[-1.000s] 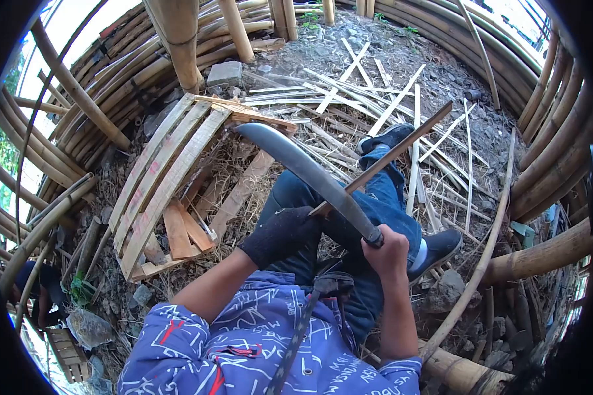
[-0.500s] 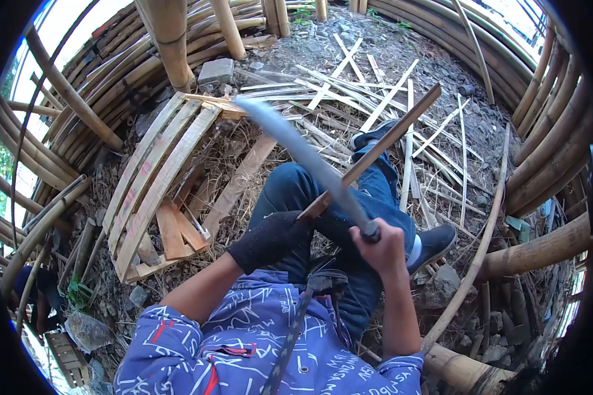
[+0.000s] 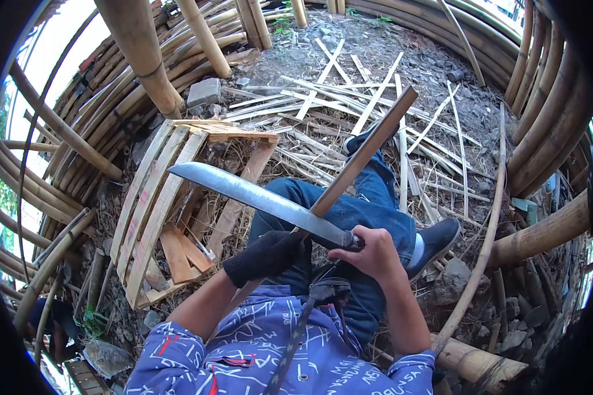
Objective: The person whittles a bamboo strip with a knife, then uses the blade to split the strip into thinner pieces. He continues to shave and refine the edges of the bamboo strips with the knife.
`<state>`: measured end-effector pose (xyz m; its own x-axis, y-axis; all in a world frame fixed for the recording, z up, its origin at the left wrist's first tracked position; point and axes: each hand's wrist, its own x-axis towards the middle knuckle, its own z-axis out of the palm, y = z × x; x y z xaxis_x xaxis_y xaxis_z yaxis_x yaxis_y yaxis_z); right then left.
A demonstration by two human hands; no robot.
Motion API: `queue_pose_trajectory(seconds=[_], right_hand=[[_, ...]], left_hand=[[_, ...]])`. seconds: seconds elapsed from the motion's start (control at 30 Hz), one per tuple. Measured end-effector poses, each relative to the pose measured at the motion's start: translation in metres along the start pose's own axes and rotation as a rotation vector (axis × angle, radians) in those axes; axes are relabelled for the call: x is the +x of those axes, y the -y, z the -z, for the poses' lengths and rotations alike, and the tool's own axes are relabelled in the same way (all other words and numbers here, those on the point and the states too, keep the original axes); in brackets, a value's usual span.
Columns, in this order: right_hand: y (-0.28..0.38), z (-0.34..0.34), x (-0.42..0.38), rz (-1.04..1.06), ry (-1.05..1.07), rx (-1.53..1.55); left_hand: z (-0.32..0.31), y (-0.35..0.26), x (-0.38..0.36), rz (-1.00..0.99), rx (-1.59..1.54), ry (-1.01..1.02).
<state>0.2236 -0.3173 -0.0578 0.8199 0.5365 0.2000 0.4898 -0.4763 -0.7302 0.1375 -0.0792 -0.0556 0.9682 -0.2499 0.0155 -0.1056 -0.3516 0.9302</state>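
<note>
My left hand (image 3: 263, 257), in a black knitted glove, is closed around a long brown strip of bamboo or wood (image 3: 375, 145). The strip slants up over my leg, and its lower part runs under my forearm. Bare, my right hand (image 3: 373, 253) grips the handle of a machete (image 3: 257, 199), with the thumb stretched toward my left hand. The broad blade points left and crosses the strip just above the glove. Both hands are close together over my lap.
A slatted wooden crate (image 3: 155, 210) lies to the left with loose boards inside. Pale split strips (image 3: 362, 102) are scattered on the ground ahead, beyond my shoe (image 3: 435, 243). Bamboo poles (image 3: 138, 52) surround the area. A long thin pole (image 3: 487, 243) curves along the right.
The machete has swung lower and flatter, its blade now across the strip close to the glove. More of the strip shows behind my left hand, toward my body. The view has shifted slightly.
</note>
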Motion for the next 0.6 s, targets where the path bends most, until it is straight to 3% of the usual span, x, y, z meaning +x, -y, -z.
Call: queue_pose_trajectory(seconds=[0.07,0.13,0.23,0.27,0.33,0.43,0.53,0.6], right_hand=[[0.001,0.002,-0.003,0.022,0.016,-0.023],[0.003,0.003,-0.005,0.049,0.009,-0.005],[0.000,0.003,-0.005,0.057,-0.043,0.011],[-0.001,0.004,-0.003,0.054,-0.039,0.013],[-0.004,0.007,0.004,-0.170,-0.039,-0.027],[-0.015,0.002,0.002,-0.135,-0.113,-0.021],[-0.005,-0.003,-0.008,-0.181,-0.072,0.078],[-0.006,-0.009,-0.014,0.038,-0.119,0.025]], left_hand=[[0.000,-0.002,-0.001,-0.044,-0.005,0.004],[0.003,-0.019,0.001,0.380,-0.319,0.067],[0.002,-0.016,0.003,0.568,-0.550,0.075],[0.001,-0.017,0.003,0.573,-0.553,0.075],[-0.003,-0.020,0.004,0.606,-0.583,0.043],[-0.001,-0.021,0.010,0.707,-0.744,0.073],[0.000,-0.014,0.009,0.611,-0.625,0.055],[-0.005,-0.012,0.008,0.577,-0.594,0.039]])
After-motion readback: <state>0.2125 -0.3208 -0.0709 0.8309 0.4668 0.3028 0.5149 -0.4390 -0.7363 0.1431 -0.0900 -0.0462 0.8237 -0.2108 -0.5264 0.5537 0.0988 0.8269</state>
